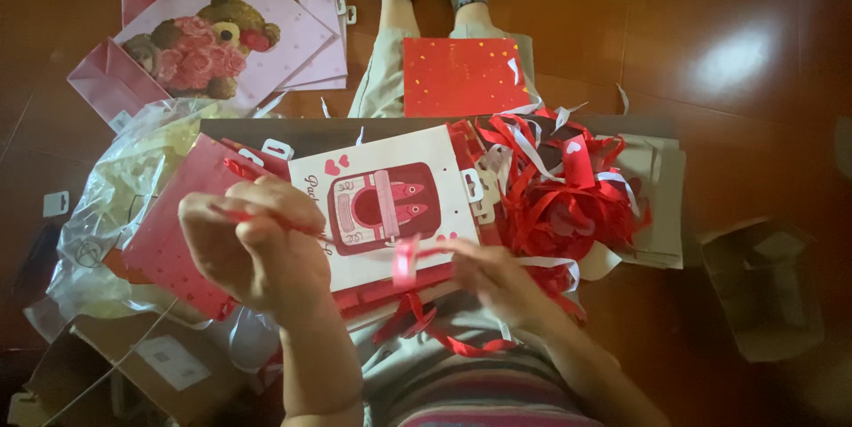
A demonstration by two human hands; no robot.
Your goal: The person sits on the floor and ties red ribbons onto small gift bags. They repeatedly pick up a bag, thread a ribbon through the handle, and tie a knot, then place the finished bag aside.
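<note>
Two hands [373, 258] on one red ribbon [404, 260] above a gift bag [383, 205]

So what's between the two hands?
In the head view, a thin red ribbon stretches from the left hand to the right hand. Under it lies a white gift bag with a red picture.

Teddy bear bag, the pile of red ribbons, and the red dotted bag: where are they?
Teddy bear bag [209, 41]: head view, on the bear picture.
Pile of red ribbons [564, 192]: head view, middle of the tangle.
Red dotted bag [461, 76]: head view, centre of its front.
</note>
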